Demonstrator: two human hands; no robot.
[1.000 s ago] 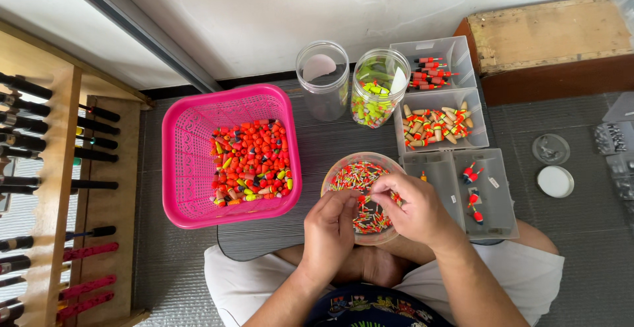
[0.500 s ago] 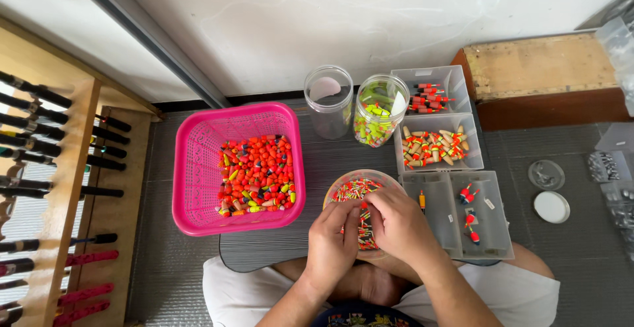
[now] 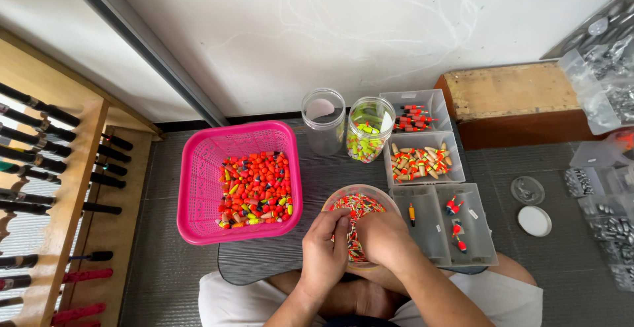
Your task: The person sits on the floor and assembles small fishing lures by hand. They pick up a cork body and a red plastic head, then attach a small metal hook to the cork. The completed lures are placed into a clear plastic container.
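Both hands, left (image 3: 325,251) & right (image 3: 382,238), dug into our bowl (image 3: 343,197) of floats (image 3: 356,207) (grip unclear), pink basket (image 3: 198,188) beside.

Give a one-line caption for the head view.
Both hands, left hand and right hand, pick through a bowl of small striped floats beside a pink basket.

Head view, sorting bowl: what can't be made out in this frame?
- Head view: both hands, left hand and right hand, cover the near half of the round bowl, hiding what the fingers pinch.
- Small striped pieces in the bowl: too small to tell apart.
- Rods on the wooden rack: cut off by the left edge.
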